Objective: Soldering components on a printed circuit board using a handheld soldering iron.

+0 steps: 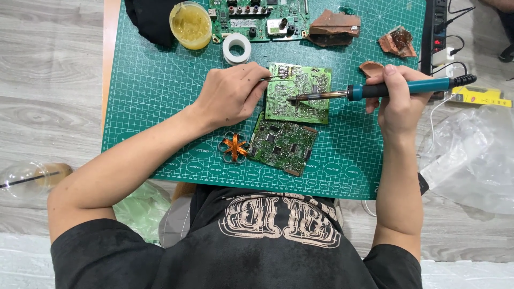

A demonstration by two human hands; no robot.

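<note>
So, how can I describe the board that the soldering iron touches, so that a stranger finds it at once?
Find the green cutting mat, then the two hands above its middle. Between them lies a light green circuit board, under the soldering iron tip. Unlike the darker, tilted board just below, it lies almost straight and is paler.

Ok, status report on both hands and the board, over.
Left hand pinching thin wire. Right hand gripping soldering iron, tip on green circuit board. Second board adjacent.
</note>
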